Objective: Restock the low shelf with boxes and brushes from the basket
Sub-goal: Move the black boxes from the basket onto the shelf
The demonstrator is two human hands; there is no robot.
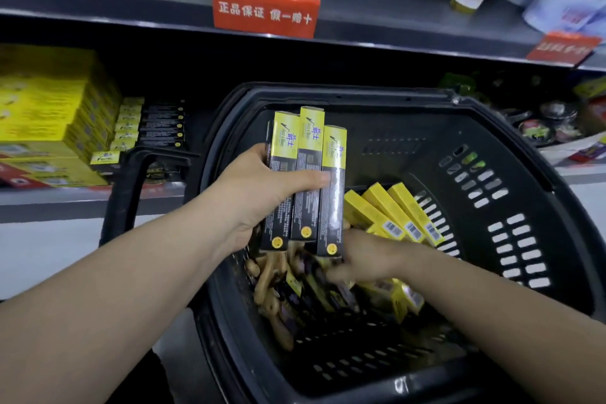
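Observation:
My left hand (262, 187) grips three slim black-and-yellow boxes (308, 184) upright over the black basket (511, 193). My right hand (364, 259) reaches down into the basket and its blurred fingers touch the boxes lying there; whether they grip one I cannot tell. More yellow boxes (393, 210) lean against the basket's right wall. Wooden-handled brushes (269, 285) lie at the basket's bottom left. On the low shelf (49, 197) at the left stands a stack of the same black boxes (157, 128).
Big yellow cartons (49, 108) fill the low shelf's left end. The basket's handle (128, 193) hangs down in front of that shelf. Above, another shelf edge carries a red label (265, 10) and bottles. Small tins (551, 125) sit at the right.

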